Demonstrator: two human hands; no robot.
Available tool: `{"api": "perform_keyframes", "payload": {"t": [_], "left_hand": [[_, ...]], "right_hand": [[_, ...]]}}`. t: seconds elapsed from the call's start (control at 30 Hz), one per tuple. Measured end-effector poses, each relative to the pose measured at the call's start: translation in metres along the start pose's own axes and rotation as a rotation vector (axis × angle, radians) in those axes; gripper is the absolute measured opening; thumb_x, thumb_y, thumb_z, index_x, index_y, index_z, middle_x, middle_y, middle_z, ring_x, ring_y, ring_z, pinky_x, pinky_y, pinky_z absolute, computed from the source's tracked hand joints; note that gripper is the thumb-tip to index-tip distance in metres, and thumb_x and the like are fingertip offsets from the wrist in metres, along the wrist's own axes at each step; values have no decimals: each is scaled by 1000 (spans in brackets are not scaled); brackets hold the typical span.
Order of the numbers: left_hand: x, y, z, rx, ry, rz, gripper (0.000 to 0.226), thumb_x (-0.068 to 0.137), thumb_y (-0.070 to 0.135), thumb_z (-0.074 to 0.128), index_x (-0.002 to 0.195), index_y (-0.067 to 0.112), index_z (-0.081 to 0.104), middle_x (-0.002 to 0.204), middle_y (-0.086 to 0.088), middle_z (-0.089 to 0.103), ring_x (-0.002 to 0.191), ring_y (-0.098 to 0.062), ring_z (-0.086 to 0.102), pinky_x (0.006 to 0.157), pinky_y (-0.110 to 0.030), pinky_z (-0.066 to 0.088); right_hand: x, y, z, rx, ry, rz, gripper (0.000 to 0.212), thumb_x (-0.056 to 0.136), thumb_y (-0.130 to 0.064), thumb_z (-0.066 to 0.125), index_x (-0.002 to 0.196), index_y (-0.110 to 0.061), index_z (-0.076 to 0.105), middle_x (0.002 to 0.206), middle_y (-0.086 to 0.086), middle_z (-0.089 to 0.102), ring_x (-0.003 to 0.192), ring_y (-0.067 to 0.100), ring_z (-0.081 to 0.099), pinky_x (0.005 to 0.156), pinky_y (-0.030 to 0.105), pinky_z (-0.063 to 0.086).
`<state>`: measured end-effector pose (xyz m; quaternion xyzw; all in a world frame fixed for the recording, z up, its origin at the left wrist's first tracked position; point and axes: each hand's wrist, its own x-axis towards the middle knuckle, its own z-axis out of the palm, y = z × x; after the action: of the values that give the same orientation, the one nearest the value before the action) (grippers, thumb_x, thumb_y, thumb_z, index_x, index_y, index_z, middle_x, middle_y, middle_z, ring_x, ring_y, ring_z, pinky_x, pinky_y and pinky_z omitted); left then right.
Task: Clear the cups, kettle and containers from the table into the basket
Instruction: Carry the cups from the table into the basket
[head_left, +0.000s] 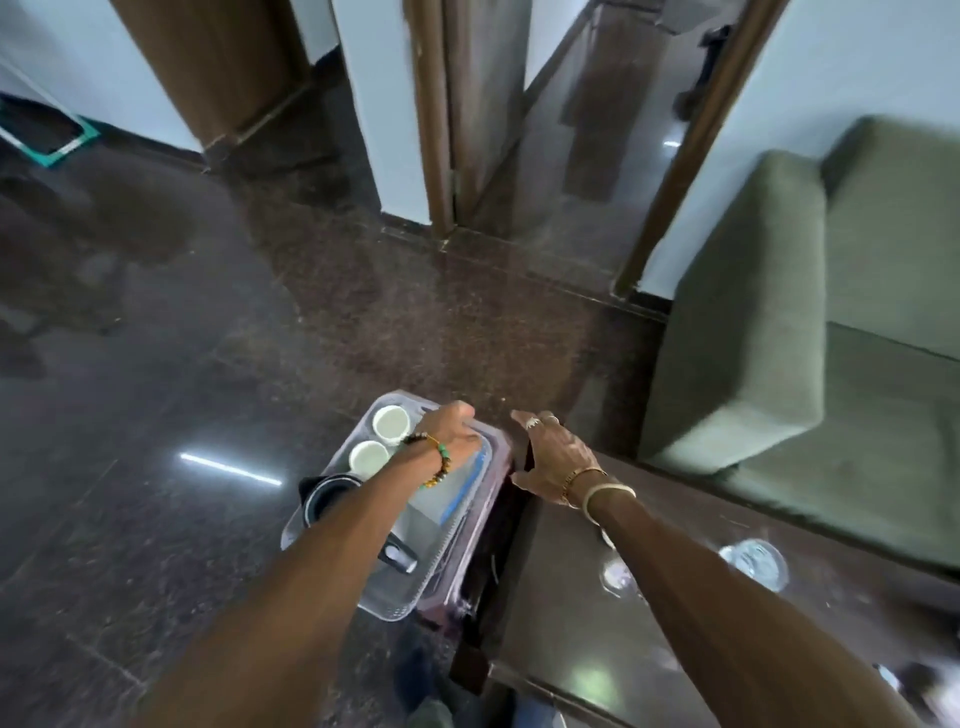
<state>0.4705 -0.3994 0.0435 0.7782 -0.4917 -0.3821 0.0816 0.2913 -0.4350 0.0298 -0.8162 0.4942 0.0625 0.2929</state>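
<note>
Basket (470, 525) lengthwise away, beside table (597, 623)

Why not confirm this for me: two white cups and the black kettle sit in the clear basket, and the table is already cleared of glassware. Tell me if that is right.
Not quite. The two white cups and the black kettle do sit in the clear basket, but the table is not cleared: the head view shows a clear glass on it, right of the right forearm.

Both our arms reach forward, bare. Our left hand (452, 428) is curled palm-down, beaded bracelet at the wrist; grip state unclear. Our right hand (550, 457) is flat and spread, fingers extended, rings and bangles on.
</note>
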Motion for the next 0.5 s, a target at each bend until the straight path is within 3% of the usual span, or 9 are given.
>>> {"api": "perform_keyframes", "payload": {"t": [0.07, 0.27, 0.5], "left_hand": [[-12, 28, 2, 9, 17, 61, 48, 86, 23, 64, 132, 17, 52, 124, -5, 65, 115, -23, 60, 97, -30, 47], [-40, 111, 18, 15, 48, 274, 46, 83, 27, 67, 128, 21, 55, 113, 3, 68, 103, -18, 63, 95, -30, 49], [-67, 166, 44, 31, 69, 490, 41, 79, 26, 68, 119, 25, 61, 103, 7, 71, 98, -15, 66, 90, -25, 50]], "right_hand": [[-26, 11, -21, 14, 60, 14, 82, 78, -37, 69, 150, -27, 30, 144, 5, 39, 129, 27, 48, 103, 36, 42], [-98, 52, -80, 13, 275, 131, 80, 75, -44, 75, 144, -27, 38, 141, 6, 44, 124, 28, 53, 98, 37, 45], [-188, 90, -96, 44, 524, 336, 66, 80, -40, 69, 140, -23, 45, 135, 7, 52, 121, 28, 54, 95, 36, 46]]}}
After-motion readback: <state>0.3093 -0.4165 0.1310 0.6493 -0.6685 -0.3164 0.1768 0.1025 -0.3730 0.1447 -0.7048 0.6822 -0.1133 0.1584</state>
